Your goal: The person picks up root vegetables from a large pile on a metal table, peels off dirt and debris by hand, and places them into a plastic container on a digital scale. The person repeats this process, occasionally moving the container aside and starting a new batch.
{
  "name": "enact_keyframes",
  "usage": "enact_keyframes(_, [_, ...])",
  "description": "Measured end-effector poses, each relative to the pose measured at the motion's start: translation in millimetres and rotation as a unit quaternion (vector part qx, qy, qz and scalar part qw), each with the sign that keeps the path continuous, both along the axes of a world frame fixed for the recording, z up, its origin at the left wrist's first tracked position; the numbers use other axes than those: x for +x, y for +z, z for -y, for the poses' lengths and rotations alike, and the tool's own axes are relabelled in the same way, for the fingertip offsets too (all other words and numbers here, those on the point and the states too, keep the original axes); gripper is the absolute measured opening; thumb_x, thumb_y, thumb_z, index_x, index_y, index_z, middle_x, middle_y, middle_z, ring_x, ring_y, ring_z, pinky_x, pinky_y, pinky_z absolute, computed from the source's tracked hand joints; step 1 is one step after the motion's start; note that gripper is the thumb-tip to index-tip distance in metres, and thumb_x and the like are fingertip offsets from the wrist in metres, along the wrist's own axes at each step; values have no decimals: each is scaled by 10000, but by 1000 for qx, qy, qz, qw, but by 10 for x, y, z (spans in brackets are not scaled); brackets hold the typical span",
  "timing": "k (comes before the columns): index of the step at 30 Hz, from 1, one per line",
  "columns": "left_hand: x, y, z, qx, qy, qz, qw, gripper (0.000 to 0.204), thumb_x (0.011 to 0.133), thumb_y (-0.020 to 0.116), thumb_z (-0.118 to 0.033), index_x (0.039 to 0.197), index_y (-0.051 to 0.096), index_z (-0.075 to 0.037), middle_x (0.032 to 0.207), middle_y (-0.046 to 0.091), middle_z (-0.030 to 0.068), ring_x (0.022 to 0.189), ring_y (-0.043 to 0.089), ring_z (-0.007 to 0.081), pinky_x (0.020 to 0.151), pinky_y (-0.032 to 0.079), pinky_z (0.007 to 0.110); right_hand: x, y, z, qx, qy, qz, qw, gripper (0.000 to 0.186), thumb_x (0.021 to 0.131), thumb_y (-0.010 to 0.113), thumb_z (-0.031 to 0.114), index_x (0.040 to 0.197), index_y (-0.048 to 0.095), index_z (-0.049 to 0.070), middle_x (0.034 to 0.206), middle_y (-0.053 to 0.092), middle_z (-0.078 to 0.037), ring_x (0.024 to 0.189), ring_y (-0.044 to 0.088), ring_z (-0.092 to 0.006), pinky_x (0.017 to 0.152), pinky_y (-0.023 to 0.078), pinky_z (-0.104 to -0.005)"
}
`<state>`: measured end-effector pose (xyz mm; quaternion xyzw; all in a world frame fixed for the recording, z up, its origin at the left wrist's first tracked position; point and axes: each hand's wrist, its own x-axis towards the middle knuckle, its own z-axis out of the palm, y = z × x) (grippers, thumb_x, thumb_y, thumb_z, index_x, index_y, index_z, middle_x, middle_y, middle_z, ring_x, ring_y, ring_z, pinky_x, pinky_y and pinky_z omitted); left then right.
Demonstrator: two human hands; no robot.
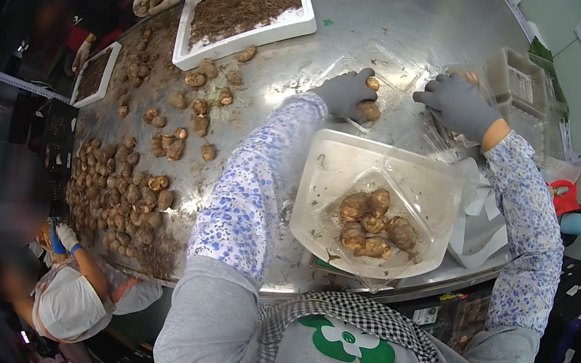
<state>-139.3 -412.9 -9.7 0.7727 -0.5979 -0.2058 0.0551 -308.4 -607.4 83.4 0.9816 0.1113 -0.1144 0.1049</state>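
Bare steel table between the foam crate of brown fibre and the stacked clear trays is open, so there's clean passage there. Left side is blocked by scattered brown tubers; near edge is taken by the white tray holding a filled clear box. Right of it lies crumpled film, probably soft, hard to tell.

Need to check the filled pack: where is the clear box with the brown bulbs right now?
In the head view the clear box sits on a white tray near the table's front edge, below both gloved hands and between the forearms.
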Motion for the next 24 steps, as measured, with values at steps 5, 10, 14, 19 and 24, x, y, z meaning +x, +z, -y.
enact_keyframes(5, [197, 128, -221, -298, 135, 77, 942, 452, 829, 687, -461, 1185, 668, -182, 1412, 467, 198, 1265, 472, 382, 1086, 362, 463, -88, 246, -204, -20, -49, -25, 998, 332, 875, 596, 135, 1205, 622, 154, 1011, 634, -89, 960, 609, -289, 847, 490, -408])
enact_keyframes(10, [613, 220, -864, -419, 443, 26, 792, 361, 894, 601, -268, 1144, 644, -11, 1119, 605, 211, 1064, 577, 339, 955, 446, 409, -153, 347, -246, 105, 26, 150, 983, 252, 906, 583, 154, 1149, 646, 164, 1008, 654, -49, 943, 609, -249, 818, 502, -395])
enact_keyframes(14, [497, 22, -1368, -267, 425, -149, 852, 462, 896, 587, -220, 1297, 547, 6, 1306, 546, 231, 1190, 554, 322, 1021, 428, 382, -1, 607, -466, 145, 55, 191, 969, 262, 902, 600, 171, 1158, 650, 144, 1007, 658, -57, 943, 607, -275, 827, 488, -414])
enact_keyframes(19, [206, -551, -1071, -224, 411, -274, 840, 663, 882, 574, -75, 1479, 308, 30, 1501, 384, 225, 1376, 401, 339, 1157, 312, 374, 232, 905, -1173, 159, 75, 178, 968, 234, 918, 587, 208, 1128, 672, 149, 986, 659, -68, 956, 606, -274, 834, 496, -408])
enact_keyframes(24, [121, -863, -667, -300, 294, -425, 801, 582, 795, 631, -65, 1340, 473, 66, 1159, 639, 190, 1057, 617, 273, 875, 523, 357, 388, 873, -1695, 209, 136, 176, 952, 256, 894, 611, 213, 1127, 679, 134, 972, 666, -79, 916, 617, -279, 793, 494, -412])
